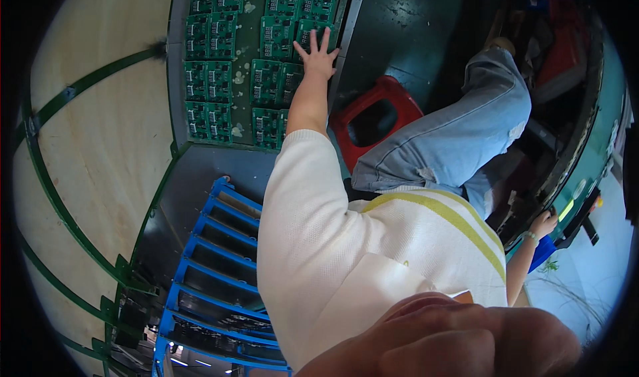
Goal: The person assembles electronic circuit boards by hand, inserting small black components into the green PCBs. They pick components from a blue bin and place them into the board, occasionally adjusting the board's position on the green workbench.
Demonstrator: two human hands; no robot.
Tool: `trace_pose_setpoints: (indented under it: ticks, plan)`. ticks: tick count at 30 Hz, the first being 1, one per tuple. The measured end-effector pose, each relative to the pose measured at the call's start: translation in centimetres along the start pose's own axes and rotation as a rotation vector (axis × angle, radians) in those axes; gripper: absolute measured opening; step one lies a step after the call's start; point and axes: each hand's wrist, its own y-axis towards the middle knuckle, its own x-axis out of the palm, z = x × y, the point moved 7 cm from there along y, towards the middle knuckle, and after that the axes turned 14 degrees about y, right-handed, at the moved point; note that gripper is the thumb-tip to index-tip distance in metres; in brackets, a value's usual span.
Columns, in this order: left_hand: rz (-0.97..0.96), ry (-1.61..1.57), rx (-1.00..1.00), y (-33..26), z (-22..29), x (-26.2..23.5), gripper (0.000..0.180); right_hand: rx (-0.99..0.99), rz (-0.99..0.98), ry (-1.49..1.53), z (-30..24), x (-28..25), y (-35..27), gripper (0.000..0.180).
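My left hand [317, 57] is open, its fingers spread over the right-hand column of green circuit boards [279, 37]. It touches or hovers just above a board near the metal edge; the exact contact cannot be told. These boards carry small white-framed digit displays and dark parts. A second column of the same circuit boards [212, 37] lies to the left, past a bare green strip. Far to the right, my right hand [544, 224], with a pale bracelet at its wrist, is closed at the rim of a green worktop [591, 144]. Whatever it grips is too small to make out.
A red plastic stool [345, 125] stands beside my jeans-clad leg. Lower left is a blue slatted rack [193, 244]. Pale wooden panels [100, 144] with green metal strips fill the left side. A blue object [542, 254] sits just below my right hand.
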Motion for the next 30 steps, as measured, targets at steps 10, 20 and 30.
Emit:
trace_pose_setpoints:
  ticks: [10, 20, 30]
  plan:
    - [0.142, 0.003, -0.040, 1.9, -1.3, 2.5, 0.077, 0.146, 0.064, -0.063, -2.1, -0.8, -2.2, 0.038]
    - [0.438, -0.384, -0.442, -7.9, -5.6, 0.7, 0.077, 0.134, 0.096, -0.094, -2.0, -0.2, -1.1, 0.034]
    - [0.935, 0.536, -1.350, -36.0, -34.6, -19.1, 0.083, 0.247, 0.097, -0.066, -2.5, 0.3, -1.6, 0.035]
